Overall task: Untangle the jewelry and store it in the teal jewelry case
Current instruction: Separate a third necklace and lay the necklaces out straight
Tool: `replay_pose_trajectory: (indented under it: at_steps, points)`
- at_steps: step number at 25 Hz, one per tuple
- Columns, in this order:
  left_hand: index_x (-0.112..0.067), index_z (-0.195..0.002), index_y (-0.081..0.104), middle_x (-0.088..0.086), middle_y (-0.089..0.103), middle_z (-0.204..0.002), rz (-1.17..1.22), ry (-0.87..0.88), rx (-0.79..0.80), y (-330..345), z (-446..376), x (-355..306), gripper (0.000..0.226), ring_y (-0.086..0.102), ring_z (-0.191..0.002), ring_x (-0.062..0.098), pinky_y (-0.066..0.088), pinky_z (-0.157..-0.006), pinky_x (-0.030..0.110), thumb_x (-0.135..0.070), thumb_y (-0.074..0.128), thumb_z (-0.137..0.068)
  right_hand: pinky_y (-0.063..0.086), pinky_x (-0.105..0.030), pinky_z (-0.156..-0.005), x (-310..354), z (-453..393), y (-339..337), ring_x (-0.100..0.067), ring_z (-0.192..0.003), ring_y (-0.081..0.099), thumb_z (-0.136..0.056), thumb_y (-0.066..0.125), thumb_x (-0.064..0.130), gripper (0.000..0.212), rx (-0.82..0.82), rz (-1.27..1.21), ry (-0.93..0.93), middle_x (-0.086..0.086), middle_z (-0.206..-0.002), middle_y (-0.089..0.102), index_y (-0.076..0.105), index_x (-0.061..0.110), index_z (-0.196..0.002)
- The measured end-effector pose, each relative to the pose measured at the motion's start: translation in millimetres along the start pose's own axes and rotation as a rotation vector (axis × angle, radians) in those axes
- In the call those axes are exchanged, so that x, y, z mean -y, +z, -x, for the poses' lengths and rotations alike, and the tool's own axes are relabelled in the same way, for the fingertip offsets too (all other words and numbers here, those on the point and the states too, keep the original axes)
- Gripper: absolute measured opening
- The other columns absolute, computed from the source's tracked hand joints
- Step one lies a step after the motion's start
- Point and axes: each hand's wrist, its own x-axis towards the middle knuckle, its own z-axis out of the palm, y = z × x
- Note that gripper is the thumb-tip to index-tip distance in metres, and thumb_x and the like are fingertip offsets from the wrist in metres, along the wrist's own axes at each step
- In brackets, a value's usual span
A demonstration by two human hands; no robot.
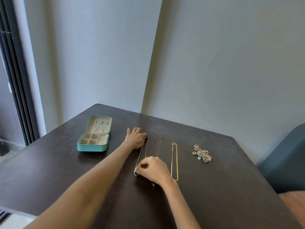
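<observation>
Right grip [152, 167] pinching chain [142, 154] at center frame, left [136, 138] pinning its far end. Three necklaces straightened on tabletop [214, 187]; tangled cluster [202, 153] right; case [94, 133] left, open, nothing stored.

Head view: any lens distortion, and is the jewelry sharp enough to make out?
Head view: wide-angle bowing bends the window frame at left; light is soft and even; the gold chain reads clearly, the thin chain held by both hands is faint, and the heap of rings is too soft to separate.

Teal case [92, 148], beige lining; gold chain [174, 161]; dark brown table [214, 187]; grey walls [231, 63].
</observation>
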Motion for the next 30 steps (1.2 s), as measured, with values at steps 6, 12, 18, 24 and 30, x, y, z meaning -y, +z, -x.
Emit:
replay_pose_trajectory:
  at_steps: [6,12,18,24,30]
  points:
    - [-0.035,-0.131,0.049,0.01,0.03,-0.147,-0.027,-0.022,0.027,-9,-8,-4,0.041,0.023,-0.139,0.028,0.011,-0.112,0.054,-0.025,0.03,-0.097,0.048,-0.032,-0.076,-4,10,6,-0.014,-0.077,0.06,-0.086,0.05,0.031,0.025,-0.085,0.067,-0.095,0.009,-0.09,0.062,0.073,0.025,-0.086]
    - [-0.036,-0.134,0.047,0.009,0.029,-0.148,-0.044,-0.012,0.031,-11,-1,2,0.042,0.024,-0.139,0.028,0.011,-0.113,0.054,-0.023,0.033,-0.096,0.048,-0.029,-0.055,0,19,19,-0.013,-0.065,0.055,-0.086,0.038,0.03,0.037,-0.284,0.186,-0.177,0.006,-0.077,0.056,0.074,0.024,-0.075]
    - [-0.034,-0.134,0.046,0.009,0.036,-0.142,0.044,-0.022,0.035,-2,3,3,0.041,0.032,-0.133,0.028,0.018,-0.11,0.05,-0.026,0.028,-0.098,0.036,-0.021,-0.036,7,25,33,-0.008,-0.056,0.051,-0.079,0.04,0.019,0.032,-0.549,0.269,-0.096,0.009,-0.065,0.05,0.064,0.025,-0.059]
    - [-0.035,-0.133,0.048,0.005,0.04,-0.141,0.209,0.033,-0.033,14,12,14,0.038,0.036,-0.13,0.03,0.023,-0.109,0.045,-0.034,0.027,-0.101,0.036,-0.023,-0.041,7,23,35,-0.013,-0.059,0.052,-0.065,0.06,0.002,0.023,-0.565,0.313,-0.121,0.007,-0.066,0.051,0.066,0.024,-0.065]
    - [-0.029,-0.131,0.047,0.012,0.044,-0.133,0.143,0.028,0.017,6,5,14,0.038,0.042,-0.122,0.036,0.029,-0.104,0.047,-0.035,0.024,-0.101,0.04,-0.022,-0.044,4,23,38,-0.012,-0.06,0.051,-0.067,0.06,0.0,0.024,-0.544,0.258,-0.216,0.007,-0.064,0.049,0.067,0.022,-0.062]
